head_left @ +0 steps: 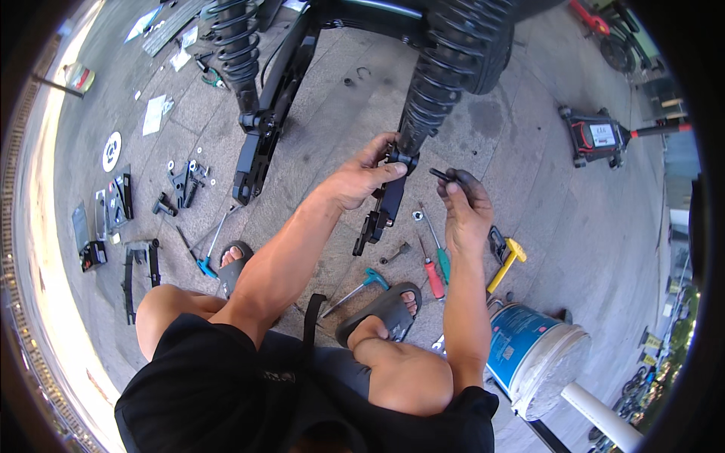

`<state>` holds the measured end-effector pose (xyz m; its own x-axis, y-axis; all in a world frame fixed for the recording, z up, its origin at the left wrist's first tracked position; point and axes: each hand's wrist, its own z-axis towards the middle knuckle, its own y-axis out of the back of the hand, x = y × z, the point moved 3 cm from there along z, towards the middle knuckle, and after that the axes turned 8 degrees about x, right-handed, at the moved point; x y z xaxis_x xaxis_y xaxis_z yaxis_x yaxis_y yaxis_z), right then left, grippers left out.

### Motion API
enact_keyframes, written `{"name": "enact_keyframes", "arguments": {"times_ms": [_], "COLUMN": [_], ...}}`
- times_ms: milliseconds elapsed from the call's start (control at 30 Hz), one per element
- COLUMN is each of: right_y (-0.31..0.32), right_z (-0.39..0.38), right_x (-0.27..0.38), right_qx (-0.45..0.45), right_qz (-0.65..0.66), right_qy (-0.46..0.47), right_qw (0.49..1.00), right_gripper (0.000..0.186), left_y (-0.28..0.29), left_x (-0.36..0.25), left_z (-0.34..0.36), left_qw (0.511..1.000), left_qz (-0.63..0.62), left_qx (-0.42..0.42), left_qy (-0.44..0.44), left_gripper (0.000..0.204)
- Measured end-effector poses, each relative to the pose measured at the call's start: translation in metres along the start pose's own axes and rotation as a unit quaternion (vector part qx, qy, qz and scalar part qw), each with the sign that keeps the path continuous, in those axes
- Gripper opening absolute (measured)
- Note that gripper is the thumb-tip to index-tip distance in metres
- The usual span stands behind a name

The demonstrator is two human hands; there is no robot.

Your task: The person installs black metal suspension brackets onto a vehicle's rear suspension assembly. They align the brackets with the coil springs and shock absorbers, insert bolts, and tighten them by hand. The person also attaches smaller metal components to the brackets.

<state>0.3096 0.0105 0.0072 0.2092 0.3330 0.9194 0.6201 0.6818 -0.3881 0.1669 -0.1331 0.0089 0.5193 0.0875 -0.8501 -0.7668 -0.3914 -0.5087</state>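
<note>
One dark bolt (pixel 439 174), pinched in our right hand (pixel 466 198) just right of the lower shock mount (pixel 408 158), we should hold square while our left hand (pixel 362 178) grips that mount steadily.

Two shock absorbers (pixel 438 83) stand left of the floor jack (pixel 593 137), with screwdrivers (pixel 433 282) and a bucket (pixel 521 347) behind on the paving (pixel 555 245).

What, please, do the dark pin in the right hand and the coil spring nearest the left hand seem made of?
Dark pin: probably metal with a dark finish, judging by its slim shape, though too small to be sure.
Coil spring: likely steel, coated black, judging by glints along its coils.
</note>
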Motion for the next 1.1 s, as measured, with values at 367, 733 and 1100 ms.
{"name": "enact_keyframes", "arguments": {"times_ms": [367,733,1100], "right_y": [-0.019,-0.019,-0.027], "right_z": [0.013,0.029,0.024], "right_x": [-0.024,-0.025,-0.015], "right_qx": [0.068,0.124,0.171], "right_qz": [0.084,0.094,0.004], "right_qy": [0.04,0.002,-0.003], "right_qw": [0.993,0.988,0.985], "right_gripper": [0.023,0.023,0.029], "left_y": [0.002,0.002,-0.002], "left_x": [0.007,0.005,0.005], "left_z": [0.001,0.003,-0.001], "left_qw": [0.999,0.991,0.998], "left_qz": [-0.023,-0.131,-0.054], "left_qx": [-0.039,0.02,-0.014], "left_qy": [0.012,-0.026,-0.018], "left_gripper": [0.056,0.053,0.059]}}
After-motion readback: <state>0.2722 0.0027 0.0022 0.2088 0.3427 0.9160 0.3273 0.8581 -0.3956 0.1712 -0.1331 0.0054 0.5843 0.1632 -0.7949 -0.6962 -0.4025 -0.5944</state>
